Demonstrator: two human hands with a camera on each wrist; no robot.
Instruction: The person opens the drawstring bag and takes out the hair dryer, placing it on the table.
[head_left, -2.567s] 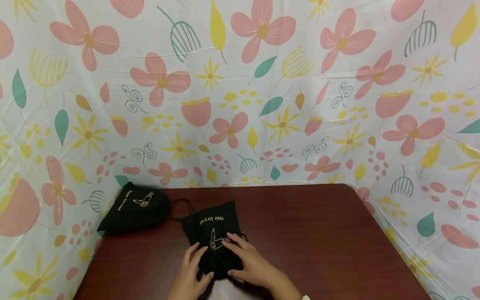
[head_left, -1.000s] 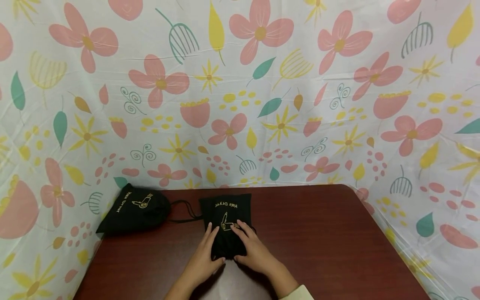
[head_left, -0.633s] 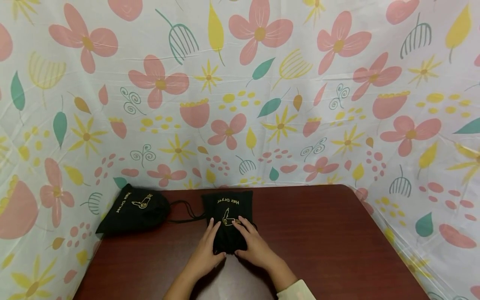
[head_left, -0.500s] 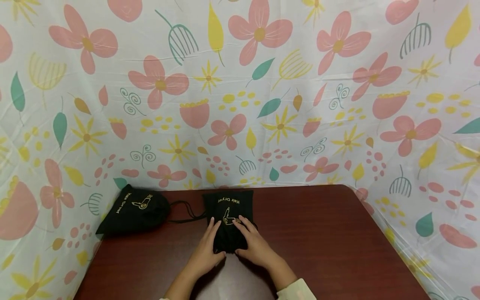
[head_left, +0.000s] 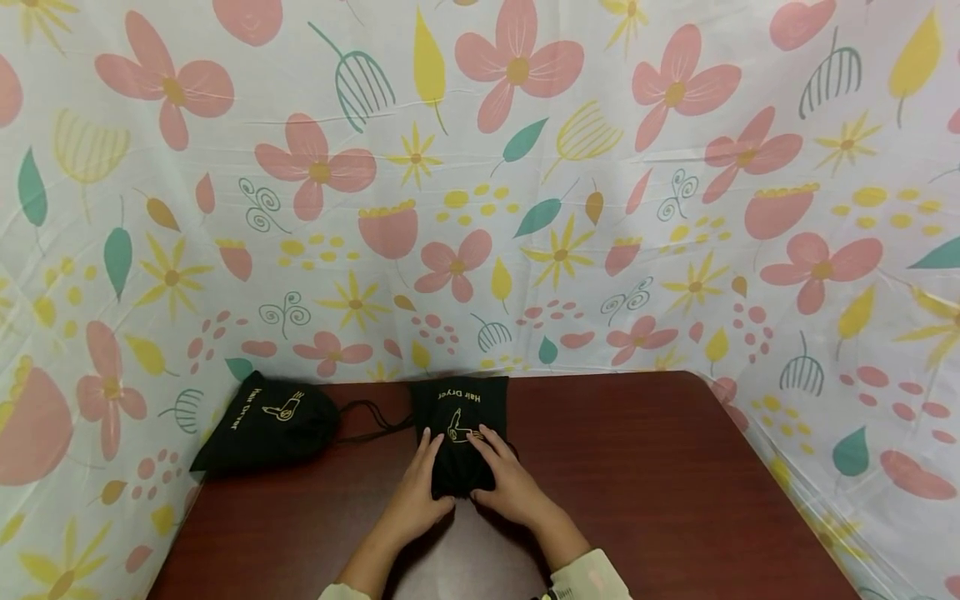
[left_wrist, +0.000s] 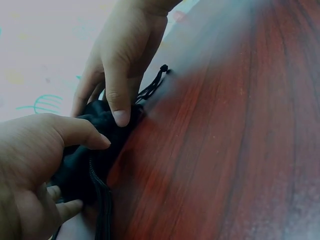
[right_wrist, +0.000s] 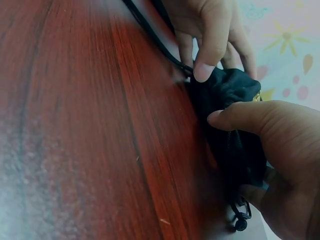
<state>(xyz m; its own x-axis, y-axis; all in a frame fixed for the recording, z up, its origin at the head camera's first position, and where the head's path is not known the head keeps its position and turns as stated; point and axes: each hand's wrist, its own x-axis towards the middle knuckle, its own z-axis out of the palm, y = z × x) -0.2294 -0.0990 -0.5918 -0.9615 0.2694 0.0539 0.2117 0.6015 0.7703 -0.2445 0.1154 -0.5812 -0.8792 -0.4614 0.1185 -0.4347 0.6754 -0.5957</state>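
Note:
A black drawstring pouch (head_left: pixel 461 398) with gold "Hair Dryer" lettering and a dryer drawing lies at the back middle of the table. My left hand (head_left: pixel 415 496) grips its left side and my right hand (head_left: pixel 516 490) its right side, with fingers over the top and thumbs at the near end. In the left wrist view, the left thumb (left_wrist: pixel 82 134) presses the black cloth. From the right wrist, the right thumb (right_wrist: pixel 235 117) lies against the gathered mouth, where a knotted cord (right_wrist: pixel 241 220) hangs. The pouch's underside is hidden.
A second black "Hair Dryer" pouch (head_left: pixel 273 429) lies at the table's back left corner. A black cord (head_left: pixel 375 417) runs between the two pouches. A floral-patterned sheet (head_left: pixel 480 208) hangs behind and beside the dark red wooden table (head_left: pixel 675 483).
Both hands have slid the pouch away from me and a little to the right, up to the back edge. It has turned straighter. During the last half second it moved only slightly farther.

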